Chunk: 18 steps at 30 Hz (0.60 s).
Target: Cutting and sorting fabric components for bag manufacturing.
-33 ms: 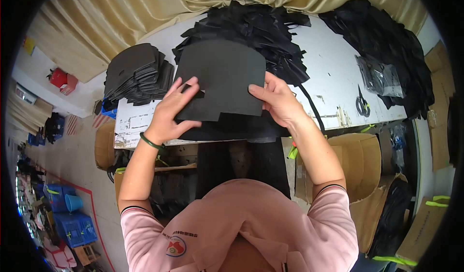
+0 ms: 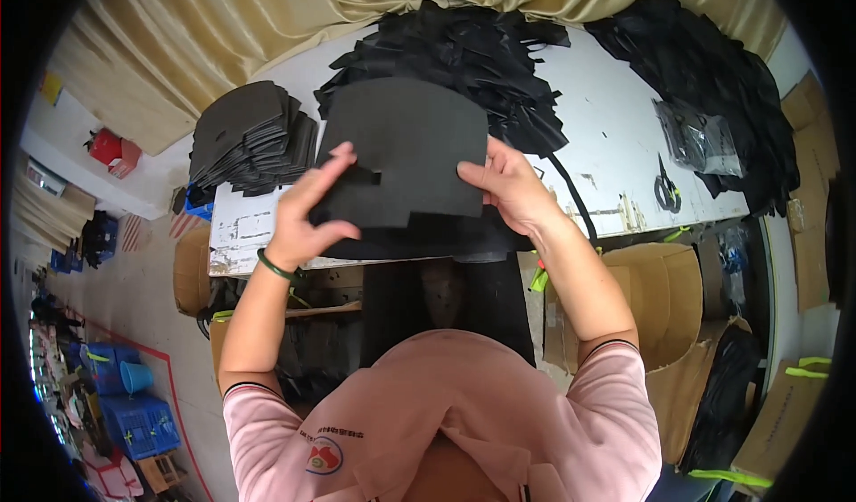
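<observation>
left hand (image 2: 308, 208) grip pinches dark foam panel (image 2: 406, 150), centre frame | right hand (image 2: 504, 185) grip clasps opposite edge | unchanged, panel held above surface (image 2: 615, 136)

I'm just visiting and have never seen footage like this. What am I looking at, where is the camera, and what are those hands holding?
There is no machine here: a person works with bare hands. The camera sits on their head and looks down, and its wide lens bends the edges. The left hand and right hand each grip a side of a dark cut sheet over a white table. On the table lie a stack of similar sheets, heaps of black pieces and scissors.
</observation>
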### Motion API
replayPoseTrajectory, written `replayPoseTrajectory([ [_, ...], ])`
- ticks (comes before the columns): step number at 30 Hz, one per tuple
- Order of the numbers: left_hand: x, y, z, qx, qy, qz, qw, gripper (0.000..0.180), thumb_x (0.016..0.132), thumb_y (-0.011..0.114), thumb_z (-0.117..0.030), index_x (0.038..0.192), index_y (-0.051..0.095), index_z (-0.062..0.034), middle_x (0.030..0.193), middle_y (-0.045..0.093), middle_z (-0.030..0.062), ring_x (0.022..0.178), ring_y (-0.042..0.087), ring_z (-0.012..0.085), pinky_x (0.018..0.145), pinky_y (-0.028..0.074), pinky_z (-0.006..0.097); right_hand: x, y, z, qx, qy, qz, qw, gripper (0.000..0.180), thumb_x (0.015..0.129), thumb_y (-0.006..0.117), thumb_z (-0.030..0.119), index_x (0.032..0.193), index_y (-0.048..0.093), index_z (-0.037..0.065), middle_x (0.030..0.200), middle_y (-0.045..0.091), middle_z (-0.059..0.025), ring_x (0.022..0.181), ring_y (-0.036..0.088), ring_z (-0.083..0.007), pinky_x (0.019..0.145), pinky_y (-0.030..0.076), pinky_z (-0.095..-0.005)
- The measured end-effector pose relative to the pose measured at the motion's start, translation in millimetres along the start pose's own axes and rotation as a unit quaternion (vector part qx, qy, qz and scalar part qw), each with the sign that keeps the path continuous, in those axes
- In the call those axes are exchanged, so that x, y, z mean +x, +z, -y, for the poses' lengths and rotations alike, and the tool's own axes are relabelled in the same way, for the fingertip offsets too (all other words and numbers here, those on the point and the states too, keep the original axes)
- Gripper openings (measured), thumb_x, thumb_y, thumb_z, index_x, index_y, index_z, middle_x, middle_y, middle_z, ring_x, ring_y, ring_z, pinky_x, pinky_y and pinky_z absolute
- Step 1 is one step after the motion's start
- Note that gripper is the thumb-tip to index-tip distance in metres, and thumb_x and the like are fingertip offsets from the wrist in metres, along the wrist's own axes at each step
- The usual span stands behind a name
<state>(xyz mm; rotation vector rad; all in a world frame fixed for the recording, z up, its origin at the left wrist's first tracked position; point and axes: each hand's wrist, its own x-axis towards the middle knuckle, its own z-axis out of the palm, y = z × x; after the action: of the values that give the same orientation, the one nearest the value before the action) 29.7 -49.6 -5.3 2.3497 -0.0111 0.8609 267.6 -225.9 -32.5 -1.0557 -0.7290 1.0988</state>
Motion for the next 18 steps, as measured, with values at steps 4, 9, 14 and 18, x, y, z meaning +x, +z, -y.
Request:
replayPoseTrajectory([
  [4,-31.5,4.5,27.0,-0.294,-0.152,-0.353,0.875,0.026,0.085,0.065,0.001,0.110,0.063,0.0017,0.108,0.066,0.0146,0.100,0.064,0.0206,0.089,0.050,0.028,-13.7,-55.4,-49.2,-0.043,0.091,-0.047,0.994,0.024,0.087,0.064,0.007,0.108,0.052,0.007,0.080,0.063,0.0028,0.066,0.057,-0.0023,0.053,0.041,-0.0154],
  [9,-87.5,-23.3,57.3,-0.262,-0.269,-0.462,0.803,0.020,0.087,0.064,-0.001,0.107,0.061,-0.0023,0.099,0.067,0.0088,0.088,0.064,0.0119,0.079,0.051,0.023,-38.8,-121.9,-95.5,-0.186,0.141,-0.155,0.960,0.030,0.084,0.070,0.010,0.108,0.052,0.005,0.076,0.060,0.0009,0.059,0.052,-0.0057,0.047,0.041,-0.0201],
  [14,-175.3,-30.3,116.4,-0.208,-0.377,-0.494,0.756,0.024,0.086,0.066,-0.003,0.109,0.059,-0.0044,0.091,0.065,0.0045,0.074,0.061,0.0098,0.068,0.052,0.023,-50.9,-150.6,-108.6,-0.323,0.186,-0.202,0.906,0.034,0.081,0.074,0.012,0.106,0.052,0.003,0.068,0.054,0.0013,0.054,0.049,-0.0084,0.042,0.038,-0.0232],
  [18,-209.9,-25.5,145.8,-0.164,-0.438,-0.509,0.723,0.026,0.085,0.067,-0.002,0.109,0.058,-0.0060,0.088,0.063,0.0025,0.071,0.059,0.0094,0.067,0.051,0.023,-50.2,-150.2,-104.2,-0.335,0.205,-0.192,0.899,0.032,0.081,0.074,0.012,0.105,0.054,0.003,0.068,0.054,0.0016,0.054,0.049,-0.0083,0.042,0.038,-0.0231],
])
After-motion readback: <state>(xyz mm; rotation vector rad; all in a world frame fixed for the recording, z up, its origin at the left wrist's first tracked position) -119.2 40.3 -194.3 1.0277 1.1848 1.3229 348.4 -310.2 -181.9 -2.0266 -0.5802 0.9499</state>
